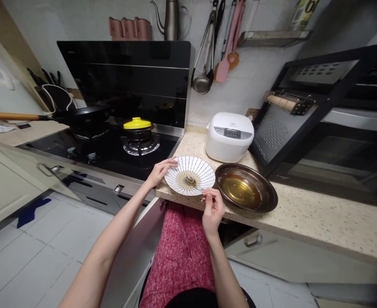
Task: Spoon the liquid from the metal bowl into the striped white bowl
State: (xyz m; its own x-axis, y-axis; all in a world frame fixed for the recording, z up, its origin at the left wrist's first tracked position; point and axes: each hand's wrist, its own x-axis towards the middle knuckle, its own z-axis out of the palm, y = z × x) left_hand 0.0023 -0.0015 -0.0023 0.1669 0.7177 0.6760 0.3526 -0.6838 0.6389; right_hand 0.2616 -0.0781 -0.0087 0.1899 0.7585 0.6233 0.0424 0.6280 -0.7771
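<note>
A white plate with dark radiating lines (204,169) rests at the counter's front edge. My left hand (160,172) grips its left rim, fingers on top. In my right hand (213,208), pinched between thumb and fingers, is the thin handle of a metal spoon (191,180). The spoon's bowl sits in a small pool of yellowish-brown liquid at the plate's middle. Right beside the plate stands a wide metal bowl (267,188) with amber liquid in it.
Behind the plate is a white rice cooker (230,139). On the stove at left are a small pot with a yellow lid (137,123) and a black wok (86,117) with a long wooden handle. A dark-framed oven rack (307,141) stands right. Below, a cabinet door (127,256) hangs open.
</note>
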